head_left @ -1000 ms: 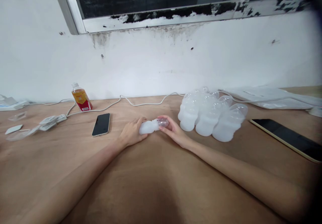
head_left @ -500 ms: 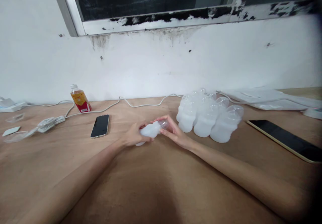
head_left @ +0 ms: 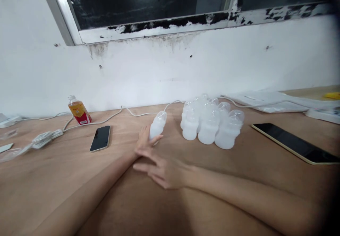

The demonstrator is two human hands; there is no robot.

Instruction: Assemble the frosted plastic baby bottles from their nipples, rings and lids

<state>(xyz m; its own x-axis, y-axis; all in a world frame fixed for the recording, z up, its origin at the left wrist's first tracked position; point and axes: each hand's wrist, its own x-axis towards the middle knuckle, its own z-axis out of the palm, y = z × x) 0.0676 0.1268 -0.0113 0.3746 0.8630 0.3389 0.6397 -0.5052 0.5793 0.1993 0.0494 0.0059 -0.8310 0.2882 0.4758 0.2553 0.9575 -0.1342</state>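
A frosted white plastic bottle with a wavy body and a clear domed top stands nearly upright on the table, leaning slightly right. Around its lower part my left hand is closed, with the thumb in front. My right hand is a little blurred, its fingers apart and nothing in them. It lies nearer to me, and its fingertips reach across my left wrist; whether they touch it I cannot tell. Several matching bottles stand packed in a group to the right.
A phone and a drink bottle are on the left, near a cable with white adapters. On the right lie a larger dark-screened device, flat plastic bags and a white power strip. The wall and window rise behind.
The bottle, tilted between both hands before, is now upright in my left hand. My right hand has let go of its clear top and moved down and left, towards my left wrist.
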